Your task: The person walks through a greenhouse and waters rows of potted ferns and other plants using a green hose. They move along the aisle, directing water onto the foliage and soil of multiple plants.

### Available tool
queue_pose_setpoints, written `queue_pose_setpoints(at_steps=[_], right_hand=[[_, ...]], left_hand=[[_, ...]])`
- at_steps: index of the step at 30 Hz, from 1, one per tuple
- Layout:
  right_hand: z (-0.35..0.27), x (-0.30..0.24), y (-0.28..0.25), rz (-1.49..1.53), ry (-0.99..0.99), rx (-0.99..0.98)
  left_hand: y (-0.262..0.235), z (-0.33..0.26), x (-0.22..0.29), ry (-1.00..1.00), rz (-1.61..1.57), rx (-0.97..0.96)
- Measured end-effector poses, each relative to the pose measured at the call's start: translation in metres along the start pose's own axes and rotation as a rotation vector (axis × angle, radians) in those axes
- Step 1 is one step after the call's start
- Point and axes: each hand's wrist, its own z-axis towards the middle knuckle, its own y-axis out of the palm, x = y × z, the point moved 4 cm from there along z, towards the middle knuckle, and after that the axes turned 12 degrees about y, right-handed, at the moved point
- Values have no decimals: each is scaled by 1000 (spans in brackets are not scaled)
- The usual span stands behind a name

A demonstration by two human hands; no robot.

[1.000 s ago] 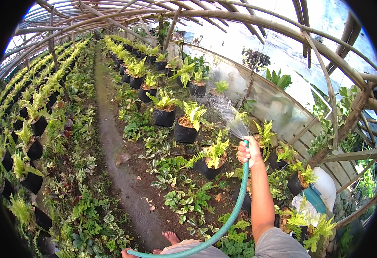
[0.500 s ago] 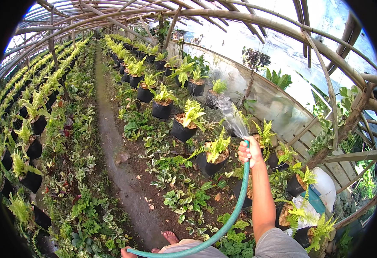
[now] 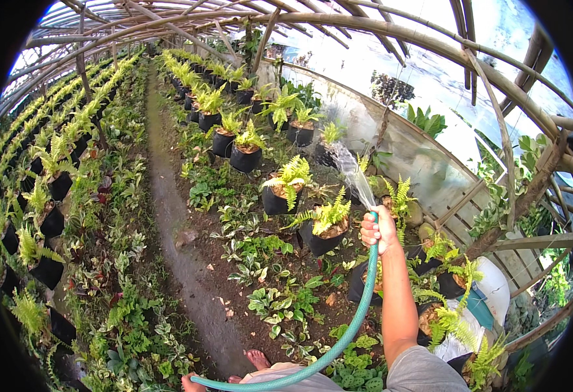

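Note:
My right hand (image 3: 379, 228) is raised in front of me and grips the end of a green garden hose (image 3: 351, 323). The hose curves down past my knees to the bottom edge. A spray of water (image 3: 350, 171) fans up and away from the hose end toward potted ferns in black bags (image 3: 324, 225) along the right row. My left hand is not in view. My bare feet (image 3: 257, 359) stand on the dirt path.
A narrow dirt path (image 3: 175, 222) runs away between plant beds. Rows of ferns in black bags (image 3: 51, 183) line the left side. A curved bamboo frame (image 3: 365, 26) arches overhead, with a mesh wall (image 3: 423, 163) on the right.
My right hand with the hose has shifted slightly right and down in the picture. The spray now reaches the pots nearer the right wall.

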Motion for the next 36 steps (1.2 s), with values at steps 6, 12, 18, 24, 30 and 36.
queue_pose_setpoints(at_steps=[6, 12, 18, 24, 30, 36], right_hand=[[1, 1, 0, 9, 6, -2], [1, 1, 1, 12, 10, -17], [0, 1, 2, 20, 1, -2], [-1, 1, 2, 33, -3, -7], [-3, 2, 2, 27, -16, 14], [-3, 3, 2, 25, -15, 26]], left_hand=[[-1, 3, -14, -16, -57, 37], [-3, 4, -11, -19, 43, 19], [-3, 3, -10, -53, 4, 17], [-3, 4, -17, -55, -17, 56], [-3, 4, -16, 14, -20, 22], [-4, 5, -10, 3, 10, 13]])
